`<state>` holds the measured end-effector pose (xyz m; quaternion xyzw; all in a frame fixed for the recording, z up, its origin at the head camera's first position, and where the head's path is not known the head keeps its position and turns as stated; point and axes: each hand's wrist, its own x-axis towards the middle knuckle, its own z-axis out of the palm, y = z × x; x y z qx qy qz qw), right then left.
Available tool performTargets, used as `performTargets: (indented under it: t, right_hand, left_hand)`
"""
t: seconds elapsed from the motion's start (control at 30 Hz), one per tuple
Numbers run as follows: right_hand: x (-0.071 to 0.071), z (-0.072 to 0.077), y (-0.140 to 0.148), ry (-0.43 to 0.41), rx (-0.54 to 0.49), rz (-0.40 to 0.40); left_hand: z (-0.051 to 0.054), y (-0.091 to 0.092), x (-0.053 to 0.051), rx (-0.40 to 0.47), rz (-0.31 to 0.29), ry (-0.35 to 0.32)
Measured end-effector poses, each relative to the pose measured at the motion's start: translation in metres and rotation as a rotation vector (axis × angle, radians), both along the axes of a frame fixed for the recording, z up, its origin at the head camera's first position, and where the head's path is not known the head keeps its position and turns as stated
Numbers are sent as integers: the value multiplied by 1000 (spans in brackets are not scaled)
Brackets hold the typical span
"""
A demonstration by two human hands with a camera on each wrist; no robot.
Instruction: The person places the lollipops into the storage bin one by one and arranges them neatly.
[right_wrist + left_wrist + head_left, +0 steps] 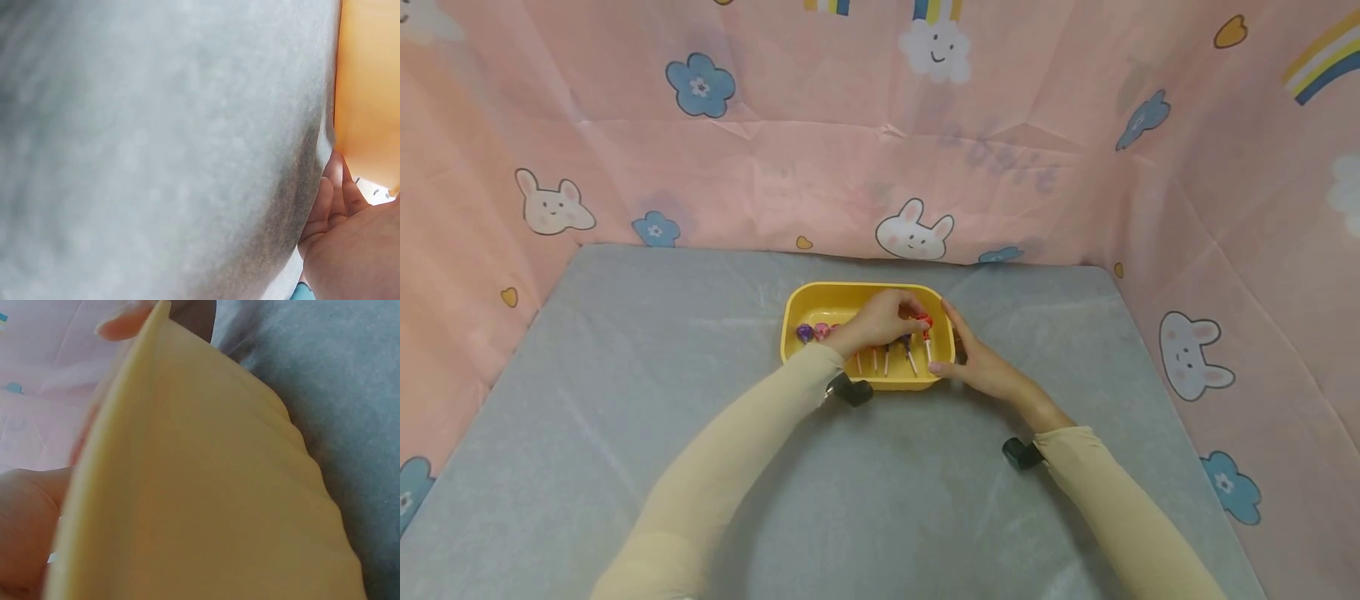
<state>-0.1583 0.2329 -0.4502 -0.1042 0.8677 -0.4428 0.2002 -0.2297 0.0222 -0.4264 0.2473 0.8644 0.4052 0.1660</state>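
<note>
A yellow tray (pixel 865 384) holds a row of wrapped lollipops with white sticks. My left hand (pixel 880 321) reaches over the tray and pinches the head of a red lollipop (pixel 927 327) near its right end; the stick points toward the front. Beside it lies a dark purple lollipop (pixel 906 342). My right hand (pixel 988 367) holds the tray's right end, thumb at the front corner and fingers along the outside. In the right wrist view, the fingers (pixel 336 181) lie against the orange-looking tray wall. The tray's outer wall (pixel 219 462) fills much of the left wrist view.
A purple lollipop (pixel 805 333) and a pink lollipop (pixel 822 331) lie at the tray's left end; my left hand hides others' heads. Grey cloth (pixel 880 500) covers the table. A pink patterned curtain (pixel 820 167) hangs behind and at both sides.
</note>
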Motion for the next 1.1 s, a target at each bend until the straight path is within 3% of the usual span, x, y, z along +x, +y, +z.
performTargets:
  t: [1.1]
  right_hand:
    - [-1, 0, 0, -15, 8, -2]
  left_hand:
    - [-1, 4, 5, -108, -11, 14]
